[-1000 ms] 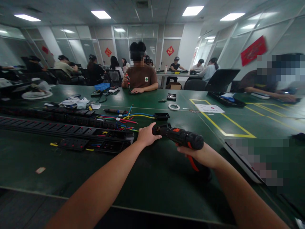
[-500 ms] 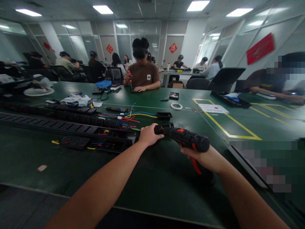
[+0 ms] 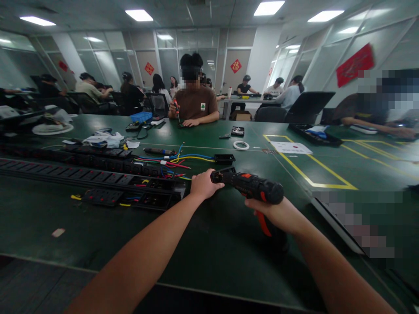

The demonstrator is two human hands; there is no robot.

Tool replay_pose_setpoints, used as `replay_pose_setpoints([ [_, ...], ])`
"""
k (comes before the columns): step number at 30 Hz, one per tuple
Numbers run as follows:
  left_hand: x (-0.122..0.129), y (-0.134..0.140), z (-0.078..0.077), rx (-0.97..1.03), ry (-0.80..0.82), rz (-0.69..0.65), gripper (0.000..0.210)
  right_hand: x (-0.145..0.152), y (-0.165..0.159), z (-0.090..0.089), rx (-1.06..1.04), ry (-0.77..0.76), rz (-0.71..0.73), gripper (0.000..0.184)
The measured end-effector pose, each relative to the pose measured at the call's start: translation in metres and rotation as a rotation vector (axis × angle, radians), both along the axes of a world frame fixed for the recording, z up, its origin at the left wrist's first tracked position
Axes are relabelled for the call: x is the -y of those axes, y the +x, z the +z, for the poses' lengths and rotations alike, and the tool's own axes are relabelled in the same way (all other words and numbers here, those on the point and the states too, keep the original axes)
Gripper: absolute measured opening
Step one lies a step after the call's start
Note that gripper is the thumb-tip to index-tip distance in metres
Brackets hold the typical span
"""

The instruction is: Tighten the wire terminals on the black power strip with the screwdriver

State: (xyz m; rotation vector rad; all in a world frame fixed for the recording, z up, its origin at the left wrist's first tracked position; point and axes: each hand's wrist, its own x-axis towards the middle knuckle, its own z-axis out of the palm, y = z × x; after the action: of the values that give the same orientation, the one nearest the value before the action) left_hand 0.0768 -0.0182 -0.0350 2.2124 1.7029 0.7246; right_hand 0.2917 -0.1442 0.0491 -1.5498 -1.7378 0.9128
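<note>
My left hand (image 3: 205,185) is closed around the near end of a small black plastic housing (image 3: 216,176), just above the green table. A black and orange cordless drill (image 3: 257,186) lies in my right hand (image 3: 278,211), its nose pointing left at the housing. The fingers of that hand wrap the grip and cover part of it. Whether the bit touches the housing cannot be seen. Beyond my left hand lies another black housing (image 3: 224,158) with blue, yellow and red wires (image 3: 193,156) running to it.
Long black socket strips (image 3: 98,174) fill the table's left side. A dark pen-shaped tool (image 3: 159,151), a white tape roll (image 3: 241,145) and a paper sheet (image 3: 291,147) lie farther back. Across the table, a person in brown (image 3: 195,102) holds a red screwdriver (image 3: 177,109).
The drill and my right hand have shifted slightly left, and the drill's rear sits a little lower in view. My left hand keeps its hold on the housing.
</note>
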Motion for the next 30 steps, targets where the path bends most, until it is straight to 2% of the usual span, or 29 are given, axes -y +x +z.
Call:
replay_pose_setpoints([
  [4, -0.0025, -0.0013, -0.0020, -0.008, -0.011, -0.006, 0.061, -0.0009, -0.0005, -0.0008, -0.063, -0.093, -0.038, 0.026],
  [12, -0.0017, -0.0007, 0.0005, 0.011, -0.016, 0.006, 0.059, 0.0006, -0.0035, -0.0006, -0.185, -0.174, -0.150, 0.038],
  [18, 0.0002, 0.0005, 0.0044, 0.008, -0.033, 0.017, 0.057, 0.0008, -0.0028, -0.0037, -0.196, -0.164, -0.165, 0.039],
  [30, -0.0025, 0.0005, 0.0016, 0.004, -0.025, 0.022, 0.057, -0.0031, 0.0010, -0.0101, -0.255, -0.158, -0.179, 0.036],
])
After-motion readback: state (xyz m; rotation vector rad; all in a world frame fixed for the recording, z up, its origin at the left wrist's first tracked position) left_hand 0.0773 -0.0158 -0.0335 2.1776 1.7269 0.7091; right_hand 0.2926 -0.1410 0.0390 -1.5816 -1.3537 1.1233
